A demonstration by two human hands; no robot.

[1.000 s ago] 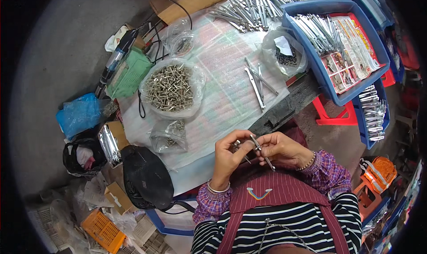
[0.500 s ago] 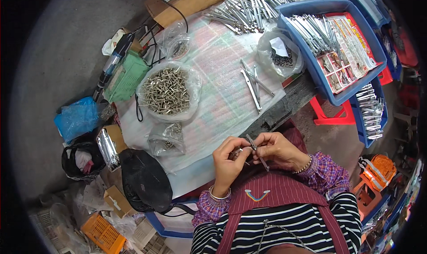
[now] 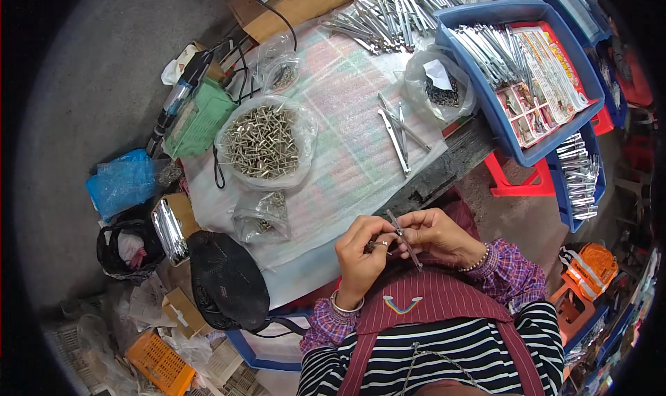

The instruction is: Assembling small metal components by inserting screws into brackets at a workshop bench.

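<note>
In front of my apron, my right hand pinches a narrow metal bar that slants between the two hands. The fingertips of my left hand meet the bar from the other side. A small shiny metal piece, perhaps a screw, sticks out between my left fingers; most of it is hidden. Beyond my hands, a few loose metal bars lie crossed on the foam-covered table. Left of them stands a clear bag of screws, with a smaller bag of fasteners nearer to me.
A blue tray of metal bars and packaged cards sits at the right, above a red stool. More bars are heaped at the far edge. A power screwdriver rests by a green basket; a black mesh cap lies near left.
The metal bar has shifted slightly and turned a little between my fingers. My left fingers have curled in, and the small piece in them has changed angle.
</note>
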